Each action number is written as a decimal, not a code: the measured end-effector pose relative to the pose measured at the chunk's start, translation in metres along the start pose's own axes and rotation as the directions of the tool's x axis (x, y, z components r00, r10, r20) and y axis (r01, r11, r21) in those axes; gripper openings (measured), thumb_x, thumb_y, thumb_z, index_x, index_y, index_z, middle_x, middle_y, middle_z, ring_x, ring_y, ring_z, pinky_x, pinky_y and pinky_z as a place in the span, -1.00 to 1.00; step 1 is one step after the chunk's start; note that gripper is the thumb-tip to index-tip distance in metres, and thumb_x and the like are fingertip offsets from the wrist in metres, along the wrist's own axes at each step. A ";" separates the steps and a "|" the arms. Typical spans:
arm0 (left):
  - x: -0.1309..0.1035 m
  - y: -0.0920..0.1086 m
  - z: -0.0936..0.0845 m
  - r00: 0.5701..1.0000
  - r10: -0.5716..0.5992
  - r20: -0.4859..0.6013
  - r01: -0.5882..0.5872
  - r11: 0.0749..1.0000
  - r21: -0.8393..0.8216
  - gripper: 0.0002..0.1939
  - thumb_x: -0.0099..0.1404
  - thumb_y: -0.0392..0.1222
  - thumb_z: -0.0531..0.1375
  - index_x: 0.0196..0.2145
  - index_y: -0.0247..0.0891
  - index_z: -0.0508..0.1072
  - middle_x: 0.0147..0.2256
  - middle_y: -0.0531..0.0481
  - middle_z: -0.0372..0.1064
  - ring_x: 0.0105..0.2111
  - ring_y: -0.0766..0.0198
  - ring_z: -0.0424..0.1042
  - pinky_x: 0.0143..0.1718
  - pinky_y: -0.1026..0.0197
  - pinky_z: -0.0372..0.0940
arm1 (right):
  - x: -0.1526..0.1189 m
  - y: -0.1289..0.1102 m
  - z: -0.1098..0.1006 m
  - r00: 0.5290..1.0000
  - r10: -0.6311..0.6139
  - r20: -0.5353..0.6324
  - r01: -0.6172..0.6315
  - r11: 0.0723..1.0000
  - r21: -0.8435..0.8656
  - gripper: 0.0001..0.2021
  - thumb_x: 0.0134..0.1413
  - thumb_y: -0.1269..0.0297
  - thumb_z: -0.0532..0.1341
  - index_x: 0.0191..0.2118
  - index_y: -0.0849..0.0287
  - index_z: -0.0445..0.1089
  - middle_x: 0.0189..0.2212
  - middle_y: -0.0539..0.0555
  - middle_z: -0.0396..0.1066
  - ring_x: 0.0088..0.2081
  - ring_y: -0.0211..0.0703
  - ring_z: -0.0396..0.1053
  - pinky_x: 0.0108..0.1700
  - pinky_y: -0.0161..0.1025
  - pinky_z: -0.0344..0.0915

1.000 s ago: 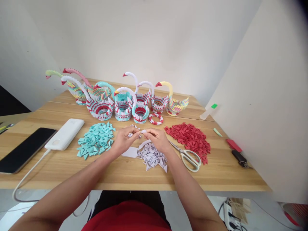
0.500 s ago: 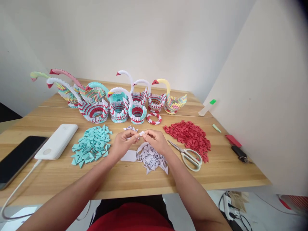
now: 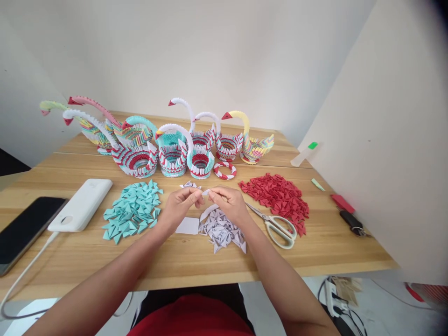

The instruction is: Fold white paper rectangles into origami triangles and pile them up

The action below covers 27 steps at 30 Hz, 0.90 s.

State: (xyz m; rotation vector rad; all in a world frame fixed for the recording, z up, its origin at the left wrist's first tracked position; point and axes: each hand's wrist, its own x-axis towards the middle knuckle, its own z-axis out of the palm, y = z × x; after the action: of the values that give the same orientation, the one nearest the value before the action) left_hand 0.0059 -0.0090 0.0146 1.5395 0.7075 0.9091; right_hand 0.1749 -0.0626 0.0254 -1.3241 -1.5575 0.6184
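My left hand and my right hand meet above the middle of the table, fingers closed in a pinch. Between their fingertips is a small pale paper piece, partly hidden by the fingers. Below my right hand lies a pile of pale lavender folded paper triangles. Left of that pile is a flat white paper rectangle. Just beyond my hands rests a small cluster of similar pale triangles.
Teal triangles are heaped at left, red triangles at right beside scissors. Several paper swans and a red-white ring stand behind. A power bank and phone lie far left; a key fob far right.
The paper piece has turned a little between my fingertips and looks narrower. My fingers have shifted slightly around it. The whole view has moved a little; the table things lie as before.
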 end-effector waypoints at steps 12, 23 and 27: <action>0.002 -0.002 -0.001 0.999 -0.034 -0.019 0.035 0.998 0.058 -0.79 0.21 -0.10 0.19 -0.47 -0.30 0.45 -0.50 0.01 0.41 -0.49 0.33 0.34 -0.38 0.27 0.26 | 0.000 0.009 0.001 0.993 0.117 0.008 -0.117 0.977 0.180 -0.72 0.17 0.16 0.14 -0.07 0.13 0.42 -0.36 0.04 0.49 -0.33 -0.21 0.42 -0.22 -0.23 0.36; 0.001 0.003 -0.001 0.997 -0.064 -0.045 0.063 0.998 -0.024 -0.79 0.18 -0.11 0.20 -0.52 -0.28 0.44 -0.56 0.03 0.40 -0.52 0.33 0.33 -0.41 0.26 0.28 | -0.002 0.007 0.005 0.984 -0.155 -0.090 0.142 0.981 -0.135 -0.88 0.16 0.30 0.17 -0.21 0.07 0.44 -0.30 0.05 0.48 -0.29 -0.17 0.41 -0.16 -0.18 0.33; 0.001 0.006 -0.002 0.998 -0.063 0.009 0.063 0.998 0.012 -0.75 0.18 -0.08 0.20 -0.55 -0.29 0.41 -0.58 0.04 0.37 -0.53 0.34 0.32 -0.42 0.27 0.26 | -0.001 0.008 0.004 0.973 -0.231 0.008 0.227 0.952 -0.205 -0.87 0.18 0.28 0.16 -0.24 0.05 0.47 -0.32 0.06 0.50 -0.25 -0.12 0.42 -0.15 -0.16 0.31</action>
State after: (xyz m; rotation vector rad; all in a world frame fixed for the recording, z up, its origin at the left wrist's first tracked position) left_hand 0.0047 -0.0084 0.0203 1.5225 0.7522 0.8518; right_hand 0.1753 -0.0608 0.0164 -1.2688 -1.7674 0.3071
